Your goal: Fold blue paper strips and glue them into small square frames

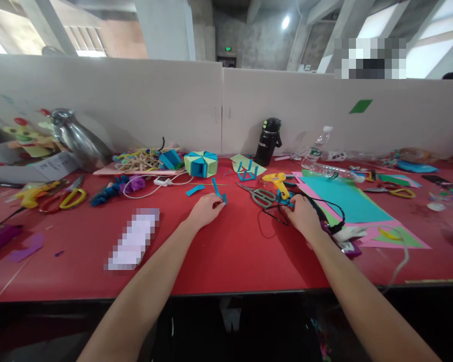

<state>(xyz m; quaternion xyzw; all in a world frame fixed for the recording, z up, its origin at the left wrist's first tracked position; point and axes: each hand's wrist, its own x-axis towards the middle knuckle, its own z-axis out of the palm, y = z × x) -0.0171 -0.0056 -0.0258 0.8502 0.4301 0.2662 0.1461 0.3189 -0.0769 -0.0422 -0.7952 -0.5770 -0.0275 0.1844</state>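
Observation:
My left hand pinches a folded blue paper strip just above the red table, one end of it sticking up past the fingers. My right hand has its fingers closed at a small blue paper piece, partly hidden by the fingers and a black cable. Beyond that hand lies a yellow glue gun, with green-handled scissors to its left. A blue paper frame with upright prongs stands farther back. A flat blue strip rests left of my left hand.
A blue and yellow-green folded paper form and a black bottle stand toward the partition. Coloured paper sheets lie on the right, behind them a plastic bottle. On the left are a blurred-out flat object, a steel jug and scissors.

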